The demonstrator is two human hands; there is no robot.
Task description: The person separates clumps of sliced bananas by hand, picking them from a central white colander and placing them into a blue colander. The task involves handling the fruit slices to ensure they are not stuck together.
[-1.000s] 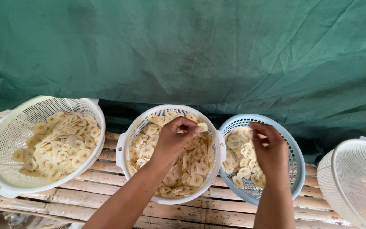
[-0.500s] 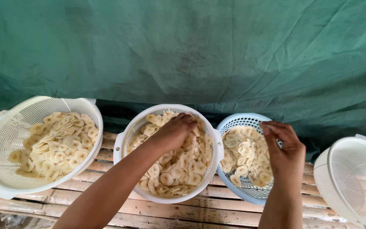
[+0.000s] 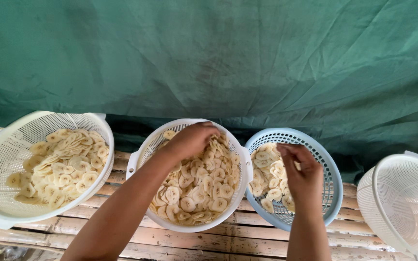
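Left hand (image 3: 189, 140) curled down into the slices (image 3: 199, 186) in the middle colander (image 3: 143, 154), grip contents hidden, can't tell. Right hand (image 3: 302, 174) pinches narrow over slices in the blue basket (image 3: 332, 179). Best lift few slices, lightly; they look thin and breakable.

Right-edge empty white perforated plastic colander (image 3: 402, 203) cut off at 3 o'clock; left hand (image 3: 189, 140) hides slices beneath; right hand's (image 3: 302, 175) fingertip contents unclear.

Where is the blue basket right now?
In the head view, the blue basket sits right of centre on the bamboo slats, between the middle white basket and the far-right white basket, under the right hand.
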